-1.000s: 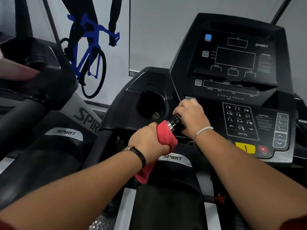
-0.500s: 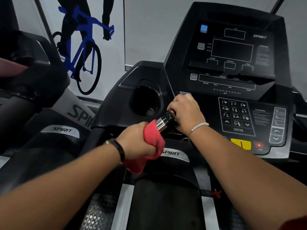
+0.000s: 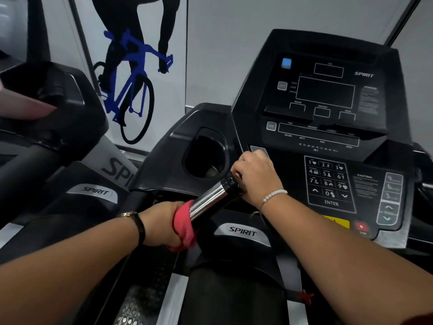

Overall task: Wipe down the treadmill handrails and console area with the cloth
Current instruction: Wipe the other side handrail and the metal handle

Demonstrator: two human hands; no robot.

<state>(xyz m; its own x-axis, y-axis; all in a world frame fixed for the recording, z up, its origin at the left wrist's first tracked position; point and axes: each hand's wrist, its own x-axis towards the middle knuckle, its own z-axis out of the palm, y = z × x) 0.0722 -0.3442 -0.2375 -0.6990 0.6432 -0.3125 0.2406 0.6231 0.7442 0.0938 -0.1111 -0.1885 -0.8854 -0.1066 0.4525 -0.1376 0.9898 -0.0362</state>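
the cloth (image 3: 185, 227) sits bunched round the handrail (image 3: 210, 200), just below its chrome section. the left hand (image 3: 161, 224) grasps it, fingers curled round cloth and bar together. a second ago the cloth lay high up, nearly touching the right hand (image 3: 256, 179). now it has slid down toward the person, and a long stretch of chrome shows bare between the two hands. the right hand stays clenched round the bar's black upper end, beside the console (image 3: 328, 102). one downward stroke of this rail seems nearly done. the part under the right hand, the keypad (image 3: 328, 184) and the cup holder (image 3: 206, 156) are probably still to do.
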